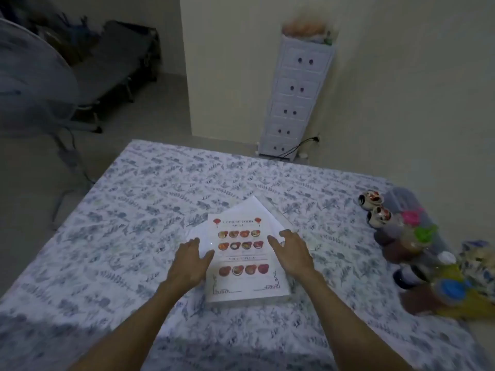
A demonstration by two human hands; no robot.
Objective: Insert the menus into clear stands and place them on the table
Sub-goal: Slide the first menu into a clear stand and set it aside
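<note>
A white menu (pixel 242 259) printed with rows of food pictures lies flat in the middle of the table, apparently inside a clear stand whose transparent edge (pixel 286 299) shows along its near right side. More white sheets (pixel 257 210) stick out from under it at the far side. My left hand (pixel 191 259) rests by the menu's left edge with fingers spread. My right hand (pixel 293 253) is at the right edge, fingers apart. Whether either hand grips the stand is unclear.
The table carries a blue floral cloth (pixel 134 210). Bottles and jars with coloured lids (pixel 417 236) crowd the right edge. A white drawer tower (pixel 294 103) stands against the far wall, a fan (pixel 32 81) at the left.
</note>
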